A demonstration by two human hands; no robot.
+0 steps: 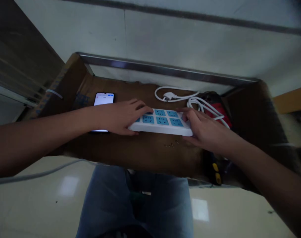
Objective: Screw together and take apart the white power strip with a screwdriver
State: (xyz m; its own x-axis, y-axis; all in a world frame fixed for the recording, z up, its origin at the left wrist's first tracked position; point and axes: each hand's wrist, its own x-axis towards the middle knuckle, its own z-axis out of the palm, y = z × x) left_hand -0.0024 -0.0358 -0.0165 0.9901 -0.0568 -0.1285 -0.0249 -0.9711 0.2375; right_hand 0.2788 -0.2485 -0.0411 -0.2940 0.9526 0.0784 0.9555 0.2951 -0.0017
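Over cardboard [130,148], oblong plastic power strip [161,128] in left fingers [140,113] and right fingers [193,119].

I see a smartphone [104,99] with its screen lit, lying to my left on brown cardboard [130,152]. A white tie [54,93] shows on the cardboard's left side wall. A metal rail [165,70] runs along the far edge, and behind it I face a pale wall [165,36]. Below me, the glossy floor [49,205] shows bright reflections.
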